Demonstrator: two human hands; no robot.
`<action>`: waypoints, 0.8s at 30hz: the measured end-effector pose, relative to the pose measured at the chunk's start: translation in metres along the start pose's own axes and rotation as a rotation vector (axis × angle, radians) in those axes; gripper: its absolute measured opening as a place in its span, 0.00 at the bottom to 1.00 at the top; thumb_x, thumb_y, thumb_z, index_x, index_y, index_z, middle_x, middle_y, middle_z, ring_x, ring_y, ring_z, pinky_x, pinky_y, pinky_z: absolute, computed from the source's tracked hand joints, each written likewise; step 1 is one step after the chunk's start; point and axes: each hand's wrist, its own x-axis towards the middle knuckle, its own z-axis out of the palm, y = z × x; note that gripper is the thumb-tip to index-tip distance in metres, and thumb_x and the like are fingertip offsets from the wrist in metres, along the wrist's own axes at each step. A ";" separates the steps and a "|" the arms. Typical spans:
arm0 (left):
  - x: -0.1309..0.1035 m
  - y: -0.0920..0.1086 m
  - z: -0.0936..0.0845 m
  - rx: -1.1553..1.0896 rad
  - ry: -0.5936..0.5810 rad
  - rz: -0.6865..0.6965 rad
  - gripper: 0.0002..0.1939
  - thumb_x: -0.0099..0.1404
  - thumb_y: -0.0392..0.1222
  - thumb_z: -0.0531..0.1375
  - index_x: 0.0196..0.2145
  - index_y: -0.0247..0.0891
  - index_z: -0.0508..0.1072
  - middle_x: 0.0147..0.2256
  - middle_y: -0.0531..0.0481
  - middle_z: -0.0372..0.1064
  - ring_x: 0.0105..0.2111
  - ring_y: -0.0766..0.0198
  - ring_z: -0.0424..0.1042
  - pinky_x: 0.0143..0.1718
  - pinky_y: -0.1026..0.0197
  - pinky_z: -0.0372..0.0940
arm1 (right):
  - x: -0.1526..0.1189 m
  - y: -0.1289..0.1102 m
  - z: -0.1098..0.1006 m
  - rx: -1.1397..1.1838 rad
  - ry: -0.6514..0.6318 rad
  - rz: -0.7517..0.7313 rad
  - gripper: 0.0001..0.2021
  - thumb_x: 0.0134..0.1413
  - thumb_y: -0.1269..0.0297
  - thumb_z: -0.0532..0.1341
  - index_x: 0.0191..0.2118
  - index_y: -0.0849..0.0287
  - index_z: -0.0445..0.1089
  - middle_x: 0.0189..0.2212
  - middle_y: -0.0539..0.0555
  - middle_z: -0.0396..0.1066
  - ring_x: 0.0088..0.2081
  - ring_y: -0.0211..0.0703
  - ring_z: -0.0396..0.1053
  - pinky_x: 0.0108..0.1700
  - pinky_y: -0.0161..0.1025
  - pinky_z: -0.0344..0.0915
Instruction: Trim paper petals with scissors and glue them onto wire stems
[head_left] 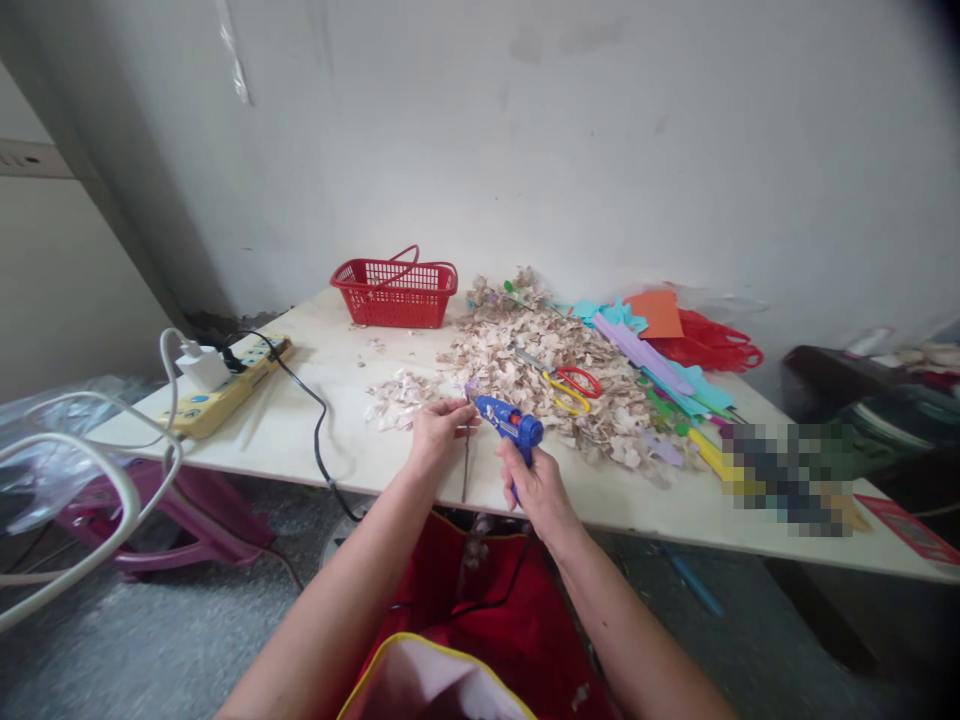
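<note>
My right hand [531, 480] is wrapped round the handle of a blue hot glue gun [510, 420], whose nozzle points up and to the left. Between the fingers of my left hand [439, 432] is a thin dark stem [466, 465], held roughly upright with a small purple tip [470, 386] at its top. The nozzle is close to that tip; whether they touch I cannot tell. Just beyond my hands spreads a heap of dried, beige petal-like pieces [517, 345]. Scissors [570, 388] with red and yellow handles lie on the heap.
A red plastic basket [394, 305] stands at the back of the white table [285, 440]. On the left lies a yellow power strip [225, 390] with a black cord [316, 440]. Coloured paper [641, 355] and a red plastic bag [705, 348] are at right. A purple stool [165, 520] stands below.
</note>
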 end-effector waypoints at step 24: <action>0.003 -0.002 -0.001 -0.010 -0.006 0.014 0.12 0.41 0.40 0.66 0.25 0.32 0.72 0.22 0.51 0.68 0.21 0.68 0.67 0.24 0.65 0.62 | 0.002 -0.001 0.002 -0.043 -0.001 0.005 0.21 0.48 0.44 0.53 0.25 0.60 0.63 0.07 0.45 0.55 0.10 0.33 0.55 0.12 0.29 0.48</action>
